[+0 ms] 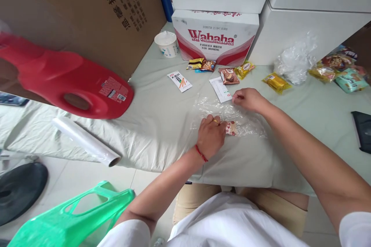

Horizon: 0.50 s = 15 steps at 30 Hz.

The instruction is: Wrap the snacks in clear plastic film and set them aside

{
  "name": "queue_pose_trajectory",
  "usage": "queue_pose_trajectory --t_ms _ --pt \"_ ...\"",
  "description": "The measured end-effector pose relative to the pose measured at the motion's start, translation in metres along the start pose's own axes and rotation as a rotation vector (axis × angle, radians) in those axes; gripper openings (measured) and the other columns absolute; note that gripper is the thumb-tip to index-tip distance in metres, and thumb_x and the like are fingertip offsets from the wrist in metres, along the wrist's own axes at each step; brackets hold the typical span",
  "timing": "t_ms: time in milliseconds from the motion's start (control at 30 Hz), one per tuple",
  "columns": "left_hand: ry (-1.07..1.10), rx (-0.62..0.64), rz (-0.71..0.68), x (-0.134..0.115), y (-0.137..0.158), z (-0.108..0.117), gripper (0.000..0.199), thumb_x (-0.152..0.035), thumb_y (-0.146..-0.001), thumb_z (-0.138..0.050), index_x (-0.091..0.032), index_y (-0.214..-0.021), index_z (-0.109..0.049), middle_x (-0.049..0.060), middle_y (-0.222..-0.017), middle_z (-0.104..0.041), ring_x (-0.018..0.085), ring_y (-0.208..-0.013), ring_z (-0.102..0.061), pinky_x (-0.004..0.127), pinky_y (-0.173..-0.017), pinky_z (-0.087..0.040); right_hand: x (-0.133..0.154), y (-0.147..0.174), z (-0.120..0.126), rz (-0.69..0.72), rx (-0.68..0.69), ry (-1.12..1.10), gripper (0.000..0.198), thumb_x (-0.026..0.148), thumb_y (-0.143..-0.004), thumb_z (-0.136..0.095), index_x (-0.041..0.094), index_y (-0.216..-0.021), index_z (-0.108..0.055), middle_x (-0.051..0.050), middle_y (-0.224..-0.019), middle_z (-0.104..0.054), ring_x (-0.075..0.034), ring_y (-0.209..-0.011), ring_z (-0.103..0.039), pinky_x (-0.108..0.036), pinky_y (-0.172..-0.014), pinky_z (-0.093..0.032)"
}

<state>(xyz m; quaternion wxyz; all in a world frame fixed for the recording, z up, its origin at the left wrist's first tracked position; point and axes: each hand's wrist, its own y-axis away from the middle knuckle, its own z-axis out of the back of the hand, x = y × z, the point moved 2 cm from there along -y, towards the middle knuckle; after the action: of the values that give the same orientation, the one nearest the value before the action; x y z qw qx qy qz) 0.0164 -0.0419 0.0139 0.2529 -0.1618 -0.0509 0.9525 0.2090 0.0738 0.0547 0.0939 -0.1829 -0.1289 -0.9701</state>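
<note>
My left hand [212,135], with a ring and a red wrist cord, is closed over a small snack packet [231,128]. Its fingers hide the packet's left part; the cream and red printed end shows. Under it lies a crinkled sheet of clear plastic film [246,123], spread on the cloth. Farther back, my right hand [248,99] is pinched at the lower right corner of a white snack packet [219,89]. A brown snack packet [229,76] overlaps the top of that white one. To the left lies another white packet [179,81] with an orange stick picture.
Several snacks, including a yellow packet [276,82], lie toward the back. Behind stand a paper cup [167,44] and a Wahaha water carton [214,34]. A red jug [75,81] and a film roll [87,141] are left; crumpled clear plastic [297,61] is right.
</note>
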Motion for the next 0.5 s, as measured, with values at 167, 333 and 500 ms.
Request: queue_pose_trajectory --t_ms 167,333,500 --pt "0.052 -0.037 0.030 -0.002 0.003 -0.004 0.023 -0.020 -0.100 -0.054 -0.025 -0.104 -0.076 0.009 -0.088 -0.072 0.028 -0.092 -0.059 0.042 -0.076 -0.041 0.011 0.062 0.003 0.498 -0.133 -0.167 0.025 0.032 -0.101 -0.053 0.021 -0.096 -0.075 -0.009 -0.100 -0.068 -0.019 -0.086 -0.064 -0.031 -0.081 -0.051" --pt "0.148 -0.101 0.120 0.006 0.008 -0.012 0.027 -0.025 -0.100 -0.054 -0.024 -0.094 -0.080 0.008 -0.080 -0.073 0.026 -0.084 -0.061 0.038 -0.073 -0.044 0.017 0.112 -0.035 0.659 0.059 -0.050 0.029 0.020 -0.103 -0.045 0.021 -0.099 -0.073 -0.011 -0.120 -0.068 -0.019 -0.092 -0.068 -0.031 -0.078 -0.055" --pt "0.502 -0.146 0.194 0.019 0.011 -0.008 0.026 -0.031 -0.097 -0.057 -0.031 -0.101 -0.083 0.002 -0.089 -0.079 0.023 -0.089 -0.066 0.038 -0.086 -0.051 0.017 0.121 -0.066 0.675 0.037 0.021 0.028 0.009 -0.097 -0.047 0.019 -0.104 -0.072 -0.011 -0.159 -0.052 -0.027 -0.128 -0.064 -0.043 -0.096 -0.058"
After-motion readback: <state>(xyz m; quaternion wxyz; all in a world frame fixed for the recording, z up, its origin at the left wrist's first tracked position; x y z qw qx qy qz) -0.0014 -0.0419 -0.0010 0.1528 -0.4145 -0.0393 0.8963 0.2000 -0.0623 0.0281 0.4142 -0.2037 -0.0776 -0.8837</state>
